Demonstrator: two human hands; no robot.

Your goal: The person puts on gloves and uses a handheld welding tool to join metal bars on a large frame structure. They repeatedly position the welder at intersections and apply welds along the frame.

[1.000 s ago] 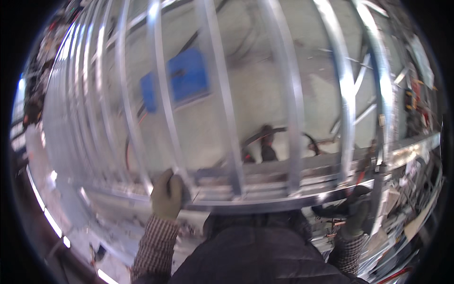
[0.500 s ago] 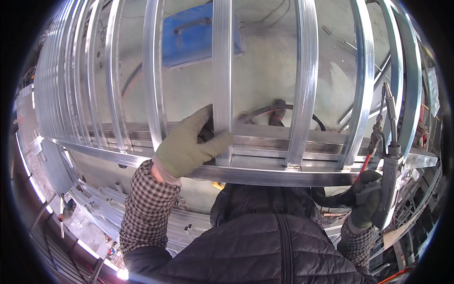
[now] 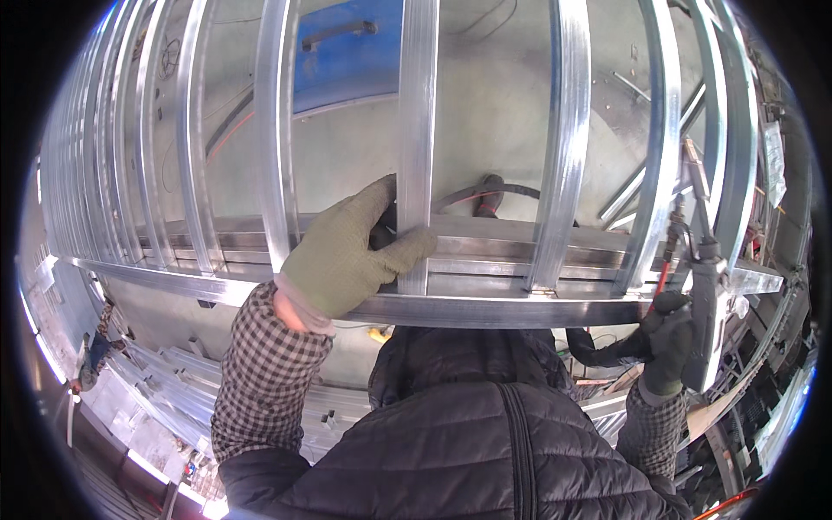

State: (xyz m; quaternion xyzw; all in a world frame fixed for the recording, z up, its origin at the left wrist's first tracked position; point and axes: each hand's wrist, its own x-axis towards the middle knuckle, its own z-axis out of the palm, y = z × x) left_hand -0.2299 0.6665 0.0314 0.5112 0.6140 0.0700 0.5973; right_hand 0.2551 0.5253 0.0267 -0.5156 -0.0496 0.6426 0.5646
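Our olive-gloved left hand [image 3: 342,256], some fingertips hidden, clasps a straight silver metal bar [image 3: 418,113], cut off by the top edge, its length running away from us beyond the silver rail [image 3: 503,312], while our dark-gloved right hand [image 3: 667,351], partly obscured, grips a grey long-nozzled tool [image 3: 708,316] pointing away.

A long grey steel beam [image 3: 490,230] runs beneath parallel metal tubes [image 3: 568,130], which cross its far edge; a metal rail [image 3: 494,311] joins their ends along its near edge. Past the far edge, the pale floor [image 3: 498,113] carries a blue box [image 3: 347,74], dark hose [image 3: 228,123] and, rightward, loose metal profiles [image 3: 626,192].
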